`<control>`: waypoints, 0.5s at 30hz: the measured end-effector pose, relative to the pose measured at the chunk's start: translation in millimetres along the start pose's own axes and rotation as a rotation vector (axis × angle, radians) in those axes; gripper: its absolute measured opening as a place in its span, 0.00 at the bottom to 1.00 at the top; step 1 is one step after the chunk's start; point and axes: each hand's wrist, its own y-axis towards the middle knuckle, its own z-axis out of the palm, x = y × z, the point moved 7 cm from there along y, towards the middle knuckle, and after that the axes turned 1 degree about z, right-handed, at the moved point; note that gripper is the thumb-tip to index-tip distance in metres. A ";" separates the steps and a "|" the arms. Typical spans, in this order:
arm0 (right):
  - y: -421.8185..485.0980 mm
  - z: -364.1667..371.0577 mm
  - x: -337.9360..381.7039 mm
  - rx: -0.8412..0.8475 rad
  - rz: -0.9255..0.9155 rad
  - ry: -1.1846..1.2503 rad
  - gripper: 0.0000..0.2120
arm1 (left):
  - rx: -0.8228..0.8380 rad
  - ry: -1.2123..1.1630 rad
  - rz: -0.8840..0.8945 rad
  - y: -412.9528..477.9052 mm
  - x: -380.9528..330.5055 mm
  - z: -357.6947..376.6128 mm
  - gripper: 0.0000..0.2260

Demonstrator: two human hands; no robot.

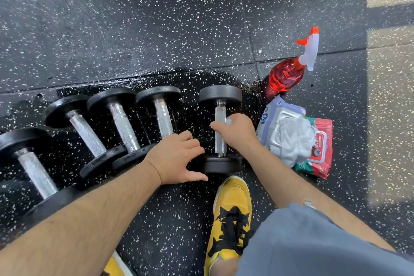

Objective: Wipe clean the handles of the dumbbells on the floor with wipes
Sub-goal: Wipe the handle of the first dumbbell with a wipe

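Note:
Several black dumbbells with knurled silver handles lie in a row on the wet black floor. The rightmost dumbbell (220,96) lies a little apart from the others. My right hand (237,133) grips its handle, thumb across the bar, and a small pale scrap shows at the fingers; I cannot tell if it is a wipe. My left hand (177,160) lies open with spread fingers between this dumbbell's near head (224,164) and the neighbouring dumbbell (162,116), covering the neighbour's near end. A crumpled white wipe (291,141) lies on a purple wipes pack (270,116).
A red spray bottle (286,74) with a white and orange trigger lies on the floor beyond the packs. A red and green wipes pack (321,154) sits to the right. My yellow shoe (230,210) stands just behind the gripped dumbbell. Speckled rubber floor (156,18) stretches ahead.

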 end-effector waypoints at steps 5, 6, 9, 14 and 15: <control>4.3 2.1 -8.1 0.051 -0.027 0.129 0.24 | -0.004 0.010 -0.006 -0.6 1.1 -1.9 0.32; 4.3 3.8 -8.1 0.071 -0.035 0.154 0.24 | 0.002 0.011 -0.007 -0.1 0.5 -1.7 0.33; 4.5 13.7 -5.7 0.130 -0.055 0.210 0.21 | 0.034 0.012 -0.012 0.5 -0.2 -1.7 0.34; 7.0 30.2 3.8 0.222 -0.052 0.352 0.21 | 0.047 0.011 -0.024 -0.2 -0.6 -4.4 0.30; 7.7 32.8 3.6 0.242 -0.039 0.408 0.20 | 0.045 0.002 -0.030 0.8 -1.2 -4.5 0.29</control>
